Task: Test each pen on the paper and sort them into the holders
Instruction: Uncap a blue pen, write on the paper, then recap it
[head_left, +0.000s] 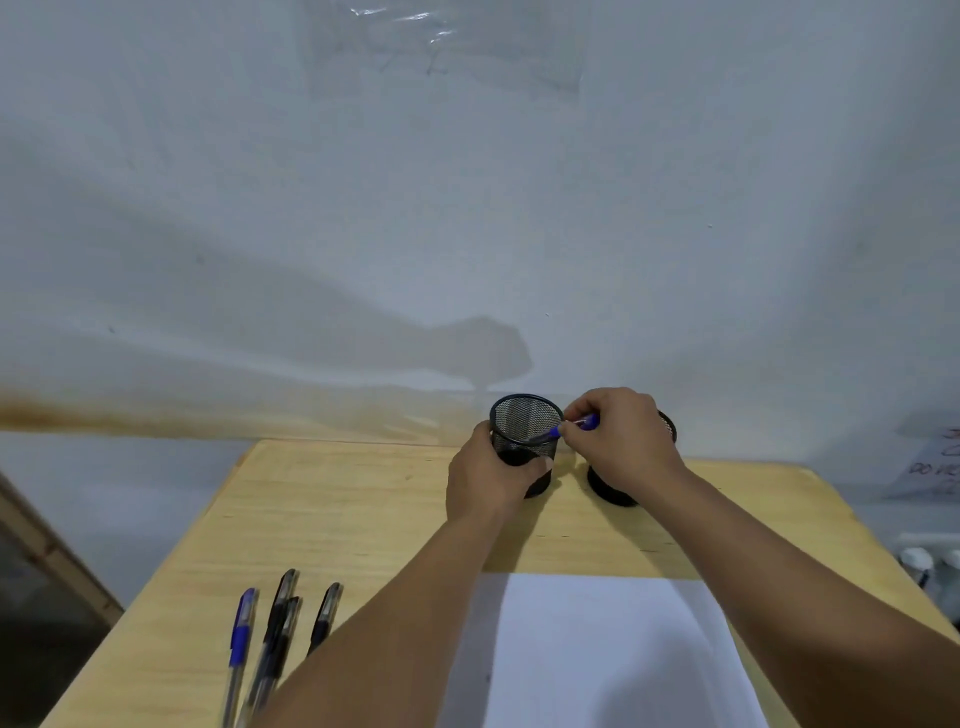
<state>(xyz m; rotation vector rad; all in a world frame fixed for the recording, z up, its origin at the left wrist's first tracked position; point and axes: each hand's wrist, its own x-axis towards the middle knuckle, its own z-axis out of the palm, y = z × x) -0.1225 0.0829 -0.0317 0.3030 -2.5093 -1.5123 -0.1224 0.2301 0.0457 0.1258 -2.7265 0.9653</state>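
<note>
The right hand (621, 441) pinched a blue pen (569, 428) by its upper end, tip angled down over the rim of the left holder (524, 436), apparently to drop it in. The left hand (488, 480) wrapped round that holder's side, probably to steady the light mesh cup. The second holder (613, 488) stood just beside it, mostly hidden behind the right hand. Near the table's (337, 509) front left, four pens (275, 629) lay waiting, well apart from the holders, beside the paper (597, 649).

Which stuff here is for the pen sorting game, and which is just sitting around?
For the job: blue pen, left mesh holder, right mesh holder, waiting pens, white paper.

Just lying about: handwritten note, white bottles, both beside the table.
</note>
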